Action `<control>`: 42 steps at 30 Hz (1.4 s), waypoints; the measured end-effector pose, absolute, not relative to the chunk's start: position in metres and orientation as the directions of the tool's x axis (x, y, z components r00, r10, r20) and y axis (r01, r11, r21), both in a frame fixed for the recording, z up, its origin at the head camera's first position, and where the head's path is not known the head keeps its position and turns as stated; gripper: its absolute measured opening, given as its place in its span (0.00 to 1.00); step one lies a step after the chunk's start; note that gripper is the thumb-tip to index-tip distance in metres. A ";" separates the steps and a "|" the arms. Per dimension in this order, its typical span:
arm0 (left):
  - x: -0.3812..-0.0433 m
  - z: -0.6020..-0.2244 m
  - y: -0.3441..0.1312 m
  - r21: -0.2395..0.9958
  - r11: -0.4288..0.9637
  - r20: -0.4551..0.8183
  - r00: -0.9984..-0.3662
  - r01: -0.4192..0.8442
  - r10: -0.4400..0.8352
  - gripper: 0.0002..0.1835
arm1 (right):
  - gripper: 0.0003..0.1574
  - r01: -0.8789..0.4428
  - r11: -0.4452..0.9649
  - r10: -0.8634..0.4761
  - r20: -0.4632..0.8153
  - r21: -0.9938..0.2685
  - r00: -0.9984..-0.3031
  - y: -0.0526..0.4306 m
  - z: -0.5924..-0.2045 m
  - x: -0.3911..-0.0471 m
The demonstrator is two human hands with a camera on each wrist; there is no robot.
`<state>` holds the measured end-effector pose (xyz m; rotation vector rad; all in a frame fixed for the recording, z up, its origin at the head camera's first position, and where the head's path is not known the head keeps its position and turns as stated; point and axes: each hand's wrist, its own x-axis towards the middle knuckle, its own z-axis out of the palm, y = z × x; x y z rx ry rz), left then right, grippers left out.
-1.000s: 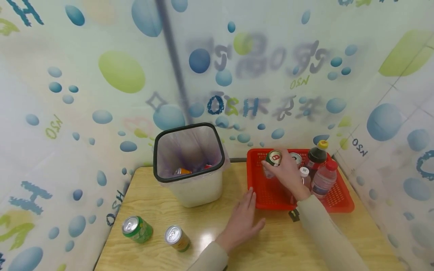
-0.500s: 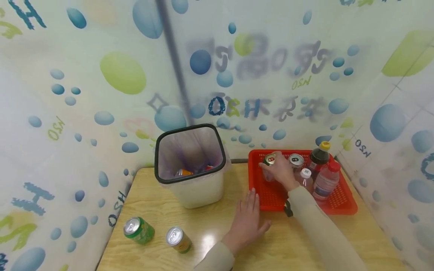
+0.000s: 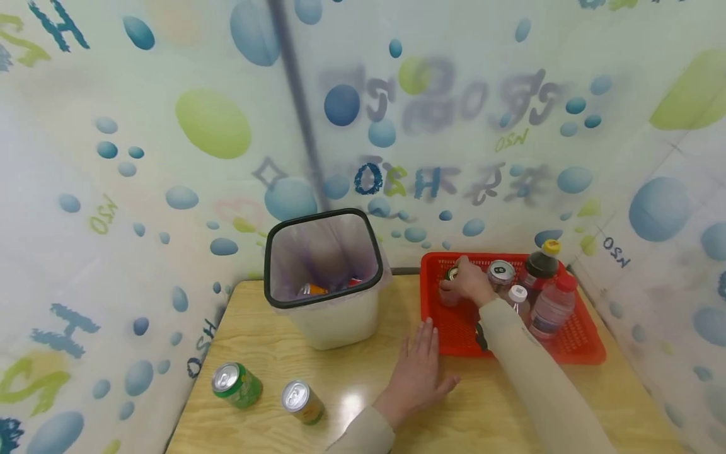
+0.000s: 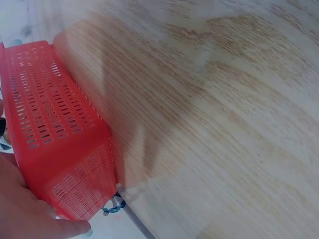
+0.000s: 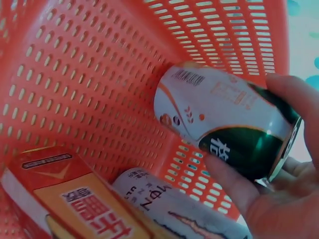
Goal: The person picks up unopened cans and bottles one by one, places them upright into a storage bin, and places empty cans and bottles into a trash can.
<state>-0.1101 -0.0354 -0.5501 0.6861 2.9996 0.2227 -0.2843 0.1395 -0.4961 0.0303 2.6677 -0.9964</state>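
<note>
Inside a red plastic basket, my right hand grips the top end of a white and green drink can. Thumb and fingers lie on opposite sides of it, and its lower end is by the basket's left wall. A white energy drink can and a red and yellow carton are also in the basket. My left hand has straight fingers at the basket's front left corner. In the left wrist view, that hand is partly cut off, with its fingers against the basket wall.
A cola bottle, a pink-labelled bottle and a white-capped bottle fill the basket's right side. A lined bin with cans inside stands left. A green can and a small can stand at the table's front left.
My right hand has shifted slightly left and lower in the basket with the can. The left hand has stayed near the basket's front left corner, turning slightly.
</note>
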 end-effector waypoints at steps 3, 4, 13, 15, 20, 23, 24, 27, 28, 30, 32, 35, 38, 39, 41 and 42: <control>-0.109 -0.550 -0.034 0.150 0.892 -0.041 -0.898 0.427 0.437 0.52 | 0.41 0.122 0.794 -0.069 -0.288 -0.595 -0.955 0.137 -0.495 -0.287; -0.109 -0.550 -0.033 0.151 0.894 -0.050 -0.900 0.423 0.434 0.52 | 0.41 0.116 0.809 -0.064 -0.283 -0.577 -0.957 0.137 -0.495 -0.288; -0.109 -0.548 -0.037 0.172 0.894 -0.064 -0.901 0.414 0.430 0.53 | 0.40 0.057 0.830 -0.097 -0.244 -0.554 -0.965 0.140 -0.500 -0.294; -0.108 -0.547 -0.036 0.167 0.892 -0.060 -0.898 0.421 0.435 0.52 | 0.40 0.045 0.842 -0.101 -0.238 -0.537 -0.966 0.141 -0.499 -0.294; -0.108 -0.544 -0.033 0.139 0.890 -0.060 -0.894 0.434 0.445 0.52 | 0.43 0.019 0.850 -0.109 -0.211 -0.526 -0.971 0.140 -0.495 -0.289; -0.108 -0.544 -0.034 0.140 0.892 -0.064 -0.895 0.431 0.442 0.52 | 0.47 -0.036 0.842 -0.132 -0.140 -0.538 -0.981 0.137 -0.489 -0.283; -0.107 -0.543 -0.034 0.142 0.892 -0.061 -0.895 0.430 0.441 0.51 | 0.49 -0.059 0.839 -0.143 -0.114 -0.541 -0.983 0.136 -0.486 -0.280; -0.107 -0.544 -0.035 0.148 0.893 -0.049 -0.898 0.426 0.437 0.51 | 0.51 -0.116 0.825 -0.180 -0.062 -0.552 -0.982 0.131 -0.474 -0.267; -0.107 -0.544 -0.036 0.147 0.892 -0.044 -0.898 0.427 0.437 0.51 | 0.50 -0.129 0.820 -0.191 -0.054 -0.558 -0.980 0.130 -0.469 -0.260; -0.107 -0.544 -0.037 0.152 0.893 -0.043 -0.900 0.424 0.434 0.51 | 0.49 -0.164 0.813 -0.219 -0.032 -0.559 -0.975 0.130 -0.460 -0.247; -0.107 -0.544 -0.037 0.163 0.894 -0.053 -0.901 0.418 0.431 0.51 | 0.49 -0.192 0.797 -0.245 -0.016 -0.573 -0.969 0.132 -0.450 -0.230; -0.107 -0.544 -0.038 0.181 0.895 -0.066 -0.903 0.408 0.425 0.51 | 0.50 -0.238 0.775 -0.268 0.036 -0.586 -0.963 0.140 -0.436 -0.203; -0.107 -0.543 -0.038 0.198 0.892 -0.070 -0.902 0.406 0.426 0.51 | 0.47 -0.289 0.750 -0.251 0.148 -0.596 -0.957 0.155 -0.424 -0.178; -0.107 -0.543 -0.038 0.202 0.890 -0.069 -0.901 0.408 0.428 0.51 | 0.45 -0.307 0.742 -0.234 0.199 -0.596 -0.952 0.161 -0.421 -0.170; -0.108 -0.544 -0.038 0.210 0.884 -0.060 -0.897 0.418 0.438 0.51 | 0.36 -0.339 0.727 -0.187 0.303 -0.597 -0.935 0.175 -0.416 -0.157; -0.108 -0.544 -0.037 0.209 0.882 -0.057 -0.895 0.423 0.443 0.51 | 0.32 -0.351 0.728 -0.160 0.353 -0.589 -0.922 0.182 -0.414 -0.151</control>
